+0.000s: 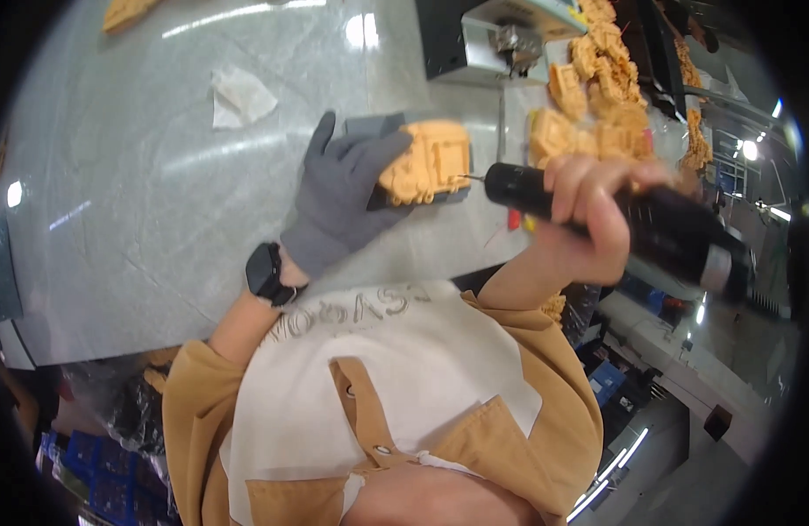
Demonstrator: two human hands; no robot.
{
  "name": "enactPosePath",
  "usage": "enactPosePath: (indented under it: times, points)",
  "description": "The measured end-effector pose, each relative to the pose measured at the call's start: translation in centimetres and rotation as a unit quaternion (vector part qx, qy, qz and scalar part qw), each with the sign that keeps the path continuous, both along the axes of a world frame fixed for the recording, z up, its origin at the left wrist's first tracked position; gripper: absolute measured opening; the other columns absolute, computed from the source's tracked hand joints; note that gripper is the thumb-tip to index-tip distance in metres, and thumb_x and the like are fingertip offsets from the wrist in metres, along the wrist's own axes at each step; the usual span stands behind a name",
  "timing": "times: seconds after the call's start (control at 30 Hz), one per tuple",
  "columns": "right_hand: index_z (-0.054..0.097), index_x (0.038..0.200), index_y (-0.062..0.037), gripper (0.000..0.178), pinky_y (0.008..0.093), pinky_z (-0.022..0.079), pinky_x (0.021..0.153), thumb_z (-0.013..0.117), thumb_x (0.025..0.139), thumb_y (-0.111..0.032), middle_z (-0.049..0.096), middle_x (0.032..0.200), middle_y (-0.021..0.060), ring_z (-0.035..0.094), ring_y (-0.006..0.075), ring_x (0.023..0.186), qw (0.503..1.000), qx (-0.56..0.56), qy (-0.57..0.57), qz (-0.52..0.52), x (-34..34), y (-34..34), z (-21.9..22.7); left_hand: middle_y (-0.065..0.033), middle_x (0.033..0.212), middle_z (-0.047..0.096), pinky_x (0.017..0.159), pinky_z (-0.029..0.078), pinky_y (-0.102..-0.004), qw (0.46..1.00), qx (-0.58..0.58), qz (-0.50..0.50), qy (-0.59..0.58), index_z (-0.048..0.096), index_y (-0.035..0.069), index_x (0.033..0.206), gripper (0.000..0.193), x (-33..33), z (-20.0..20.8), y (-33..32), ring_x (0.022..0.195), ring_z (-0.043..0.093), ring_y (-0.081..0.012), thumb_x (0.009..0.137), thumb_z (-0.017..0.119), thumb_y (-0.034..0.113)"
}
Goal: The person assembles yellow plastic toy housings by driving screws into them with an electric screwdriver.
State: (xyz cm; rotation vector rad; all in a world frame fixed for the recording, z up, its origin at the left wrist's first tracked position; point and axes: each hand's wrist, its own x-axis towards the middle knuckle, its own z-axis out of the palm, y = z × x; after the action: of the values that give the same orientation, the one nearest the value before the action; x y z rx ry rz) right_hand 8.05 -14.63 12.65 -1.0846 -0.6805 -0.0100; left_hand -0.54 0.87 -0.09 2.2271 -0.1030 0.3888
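My left hand (pixel 338 202), in a grey glove, holds an orange plastic part (pixel 444 158) with moulded ridges and small round bosses. One gloved finger stands out away from the part, while others lie across its left side. Under the part is a dark grey block (pixel 362 127), partly covered by my hand. My right hand (pixel 593 206), bare, is wrapped round a black electric screwdriver (pixel 680 230) held nearly level. Its thin bit (pixel 471 177) points left and reaches the part's right side; whether it touches a screw is too small to tell.
A crumpled white tissue (pixel 243 98) lies on the grey table (pixel 159 202). At the far right is a metal-and-black machine (pixel 488 44), with a heap of orange plastic parts (pixel 610 79) beside it. Another orange piece (pixel 126 12) is at the far left.
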Motion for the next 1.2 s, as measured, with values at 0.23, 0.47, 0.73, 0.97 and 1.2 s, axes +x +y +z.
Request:
enactPosePath:
  times: [0.23, 0.47, 0.73, 0.97, 1.2]
  points:
    - [0.033, 0.107, -0.0067, 0.041, 0.0350, 0.042, 0.051, 0.055, 0.073, 0.002, 0.048, 0.061, 0.0059, 0.046, 0.0172, 0.048, 0.998, -0.045, -0.001, -0.039, -4.8, 1.2, -1.3, -0.0037, 0.099, 0.058, 0.105, 0.025, -0.0473, 1.000, 0.009, -0.005, -0.018, 0.047, 0.016, 0.120, 0.071, 0.2, 0.0, -0.4, 0.095, 0.055, -0.0247, 0.058, 0.077, 0.032]
    - [0.032, 0.107, -0.0066, 0.042, 0.0345, 0.042, 0.051, 0.054, 0.073, 0.004, 0.048, 0.062, 0.0067, 0.046, 0.0173, 0.047, 0.998, -0.053, 0.006, -0.015, -4.1, 1.7, -1.9, -0.0039, 0.096, 0.059, 0.103, 0.028, -0.0468, 0.999, 0.017, 0.000, -0.027, 0.047, 0.017, 0.120, 0.071, -0.1, -0.5, -0.5, 0.095, 0.055, -0.0233, 0.059, 0.075, 0.039]
    - [0.037, 0.103, -0.0072, 0.035, 0.0370, 0.040, 0.054, 0.050, 0.071, -0.001, 0.044, 0.059, 0.0065, 0.044, 0.0173, 0.047, 0.985, -0.151, -0.044, 0.072, -3.2, 1.5, -1.5, -0.0041, 0.092, 0.060, 0.101, 0.030, -0.0482, 1.000, 0.007, 0.008, -0.030, 0.048, 0.019, 0.119, 0.072, 0.3, -0.6, -0.4, 0.091, 0.056, -0.0227, 0.056, 0.076, 0.041]
    - [0.033, 0.100, -0.0064, 0.040, 0.0335, 0.041, 0.051, 0.056, 0.071, 0.010, 0.050, 0.065, 0.0091, 0.048, 0.0181, 0.051, 0.974, -0.176, -0.074, 0.122, -2.8, 2.4, -2.0, -0.0053, 0.094, 0.060, 0.100, 0.032, -0.0488, 0.999, -0.022, -0.002, -0.030, 0.050, 0.018, 0.119, 0.070, 0.6, -0.8, -0.3, 0.089, 0.056, -0.0231, 0.056, 0.077, 0.034]
    - [0.040, 0.104, -0.0057, 0.038, 0.0366, 0.042, 0.053, 0.057, 0.072, 0.003, 0.048, 0.061, 0.0065, 0.047, 0.0180, 0.048, 0.988, -0.019, 0.067, 0.136, -0.2, 0.5, -1.7, -0.0055, 0.094, 0.058, 0.101, 0.030, -0.0487, 0.995, -0.068, -0.008, -0.073, 0.050, 0.015, 0.119, 0.068, 0.5, 0.4, 0.0, 0.090, 0.054, -0.0243, 0.058, 0.075, 0.030]
